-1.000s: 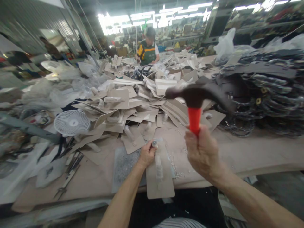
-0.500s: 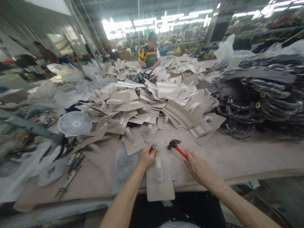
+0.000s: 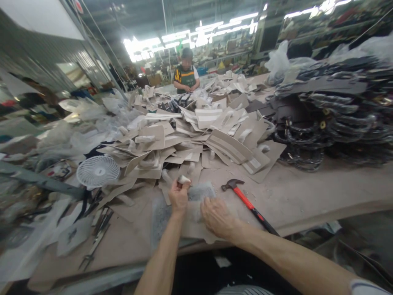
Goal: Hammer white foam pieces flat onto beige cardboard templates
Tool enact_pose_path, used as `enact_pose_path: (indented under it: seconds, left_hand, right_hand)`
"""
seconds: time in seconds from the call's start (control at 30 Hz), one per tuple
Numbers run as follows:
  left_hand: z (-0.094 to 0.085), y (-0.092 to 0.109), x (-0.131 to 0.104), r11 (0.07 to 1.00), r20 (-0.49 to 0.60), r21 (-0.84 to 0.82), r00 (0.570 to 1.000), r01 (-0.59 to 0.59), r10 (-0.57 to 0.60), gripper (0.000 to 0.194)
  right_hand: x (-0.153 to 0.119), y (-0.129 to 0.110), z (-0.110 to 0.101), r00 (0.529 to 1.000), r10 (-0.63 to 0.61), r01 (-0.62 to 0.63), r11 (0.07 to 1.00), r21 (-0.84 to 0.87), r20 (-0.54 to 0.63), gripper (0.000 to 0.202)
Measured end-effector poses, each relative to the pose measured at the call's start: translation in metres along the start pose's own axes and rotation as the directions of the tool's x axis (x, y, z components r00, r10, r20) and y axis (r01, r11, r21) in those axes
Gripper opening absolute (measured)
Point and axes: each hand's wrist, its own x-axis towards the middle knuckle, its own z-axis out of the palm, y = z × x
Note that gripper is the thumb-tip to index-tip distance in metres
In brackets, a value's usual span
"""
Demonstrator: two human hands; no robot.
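Note:
My left hand [image 3: 179, 196] is closed around a small pale cylindrical piece [image 3: 184, 179], whose end shows above the thumb. My right hand [image 3: 216, 217] has its fingers curled on the beige panel [image 3: 192, 229], which is smeared by motion. The panel lies partly over a grey speckled slab [image 3: 159, 215] at the front of the table. Just right of my right hand, a claw hammer [image 3: 242, 196] with a red and black handle rests on the table.
A heap of beige panels with wrapped handles [image 3: 196, 135] spreads ahead. Dark wrapped pieces [image 3: 322, 119] are stacked on the right. At left are a white fan [image 3: 98, 171], long metal tools [image 3: 96, 237] and clear plastic bags [image 3: 89, 123]. A co-worker [image 3: 186, 76] is across the table.
My right hand has let go of the hammer, which now lies on the table, and moved left onto the panel. My left hand with the small piece has shifted slightly left, and the panel has turned.

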Motion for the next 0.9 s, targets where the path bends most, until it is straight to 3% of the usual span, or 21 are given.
enact_pose_path:
  seconds: [0.1, 0.17, 0.23, 0.3, 0.43, 0.57, 0.7, 0.8, 0.9]
  left_hand:
    - [-0.003, 0.042, 0.002, 0.983, 0.022, 0.012, 0.983, -0.181, 0.181, 0.036]
    - [-0.004, 0.053, -0.002, 0.972, 0.084, 0.057, 0.971, -0.229, 0.224, 0.033]
    - [-0.004, 0.044, -0.008, 0.979, 0.137, 0.097, 0.977, -0.178, 0.164, 0.031]
    - [-0.003, 0.021, -0.015, 0.991, 0.161, 0.104, 0.985, -0.080, 0.063, 0.031]
    - [0.003, -0.021, -0.025, 0.995, 0.204, 0.084, 0.977, 0.050, -0.066, 0.033]
    - [0.008, -0.033, -0.023, 0.994, 0.283, 0.067, 0.954, 0.081, -0.097, 0.033]
    - [0.008, -0.035, -0.021, 0.993, 0.308, 0.105, 0.948, 0.049, -0.080, 0.031]
    - [0.005, -0.036, -0.022, 0.990, 0.323, 0.137, 0.943, 0.033, -0.076, 0.029]
    - [0.004, -0.037, -0.024, 0.983, 0.332, 0.183, 0.940, 0.017, -0.078, 0.028]
  right_hand:
    - [0.003, 0.000, 0.002, 0.972, 0.213, -0.220, 0.973, 0.067, 0.098, 0.030]
    - [0.004, 0.000, 0.006, 0.944, 0.312, -0.324, 0.938, 0.124, 0.105, 0.035]
    - [0.002, -0.001, 0.012, 0.918, 0.381, -0.396, 0.897, 0.197, 0.109, 0.038]
    - [0.000, -0.004, 0.019, 0.897, 0.423, -0.442, 0.863, 0.246, 0.127, 0.035]
    - [-0.003, -0.008, 0.030, 0.896, 0.426, -0.443, 0.838, 0.319, 0.125, 0.035]
    - [-0.005, -0.007, 0.035, 0.911, 0.395, -0.407, 0.821, 0.400, 0.116, 0.041]
    - [-0.018, 0.016, 0.037, 0.885, 0.462, -0.385, 0.788, 0.480, -0.049, 0.046]
    - [-0.037, 0.052, 0.038, 0.819, 0.544, -0.474, 0.821, 0.318, -0.181, 0.044]
    - [-0.061, 0.087, 0.043, 0.775, 0.623, -0.619, 0.782, 0.068, -0.106, 0.037]
